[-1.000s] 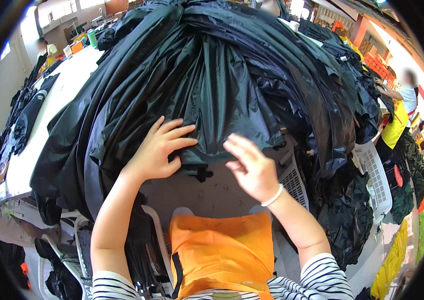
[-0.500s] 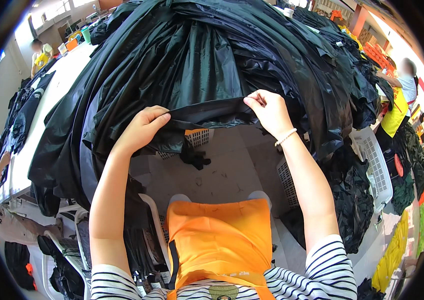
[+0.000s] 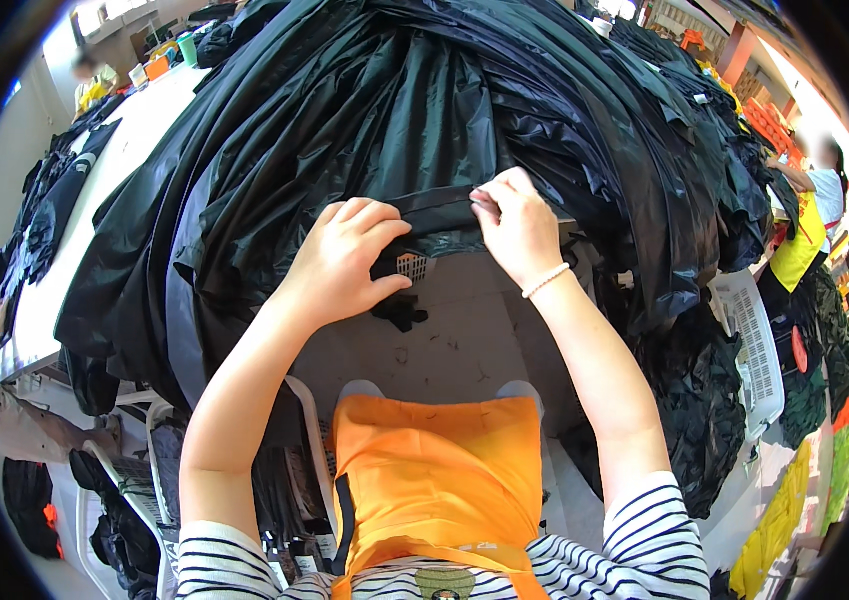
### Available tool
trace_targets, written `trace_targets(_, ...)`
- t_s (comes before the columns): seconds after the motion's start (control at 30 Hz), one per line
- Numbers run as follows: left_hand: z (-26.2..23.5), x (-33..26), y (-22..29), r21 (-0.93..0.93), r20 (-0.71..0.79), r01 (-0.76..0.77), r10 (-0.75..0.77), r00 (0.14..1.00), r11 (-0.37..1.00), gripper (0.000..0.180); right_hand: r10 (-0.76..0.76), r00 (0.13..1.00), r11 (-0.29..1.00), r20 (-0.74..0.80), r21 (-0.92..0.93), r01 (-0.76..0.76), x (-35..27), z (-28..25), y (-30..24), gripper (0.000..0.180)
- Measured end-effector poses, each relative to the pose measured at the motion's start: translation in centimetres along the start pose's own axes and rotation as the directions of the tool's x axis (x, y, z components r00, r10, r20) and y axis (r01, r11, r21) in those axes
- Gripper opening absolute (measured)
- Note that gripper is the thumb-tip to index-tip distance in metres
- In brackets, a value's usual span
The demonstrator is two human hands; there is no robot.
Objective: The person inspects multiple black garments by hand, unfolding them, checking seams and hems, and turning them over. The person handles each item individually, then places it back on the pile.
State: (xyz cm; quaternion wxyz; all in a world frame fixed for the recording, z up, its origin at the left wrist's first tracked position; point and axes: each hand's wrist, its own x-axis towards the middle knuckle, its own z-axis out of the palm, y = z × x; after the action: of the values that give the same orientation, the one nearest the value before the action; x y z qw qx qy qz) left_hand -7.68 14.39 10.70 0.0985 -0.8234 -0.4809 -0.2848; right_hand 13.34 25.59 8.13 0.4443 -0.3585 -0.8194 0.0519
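A large heap of shiny black fabric drapes toward me, its folded edge band running across between my hands. My right hand, with a beaded bracelet at the wrist, pinches the right end of this band between thumb and fingers. At the band's left end, my left hand has its thumb stretched well away from its fingers. Those fingers rest against the fabric, and the thumb stands clear of it. What lies behind the left fingertips is hidden.
A white table with black garments runs along the left. White plastic baskets hold dark fabric on the right. An orange apron covers my lap. Other people stand at the far left and by a yellow cloth at the right.
My left hand has let go of the band, opened, and shifted right and slightly down. My right hand has moved a little left, still pinching the fabric.
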Motion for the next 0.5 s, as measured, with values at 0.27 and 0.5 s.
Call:
trace_targets(0.27,1.7,-2.0,-1.5,-0.342,-0.153,0.057,-0.115,0.981,0.938,0.009,-0.09,0.955,0.902,0.283,0.43,-0.042,-1.8,-0.2,-3.7,0.015)
trace_targets(0.5,1.7,-2.2,-1.2,-0.494,-0.125,0.171,-0.264,0.956,0.853,0.005,-0.089,0.919,0.877,0.383,0.468,-0.111,-2.1,-0.1,-3.0,0.024)
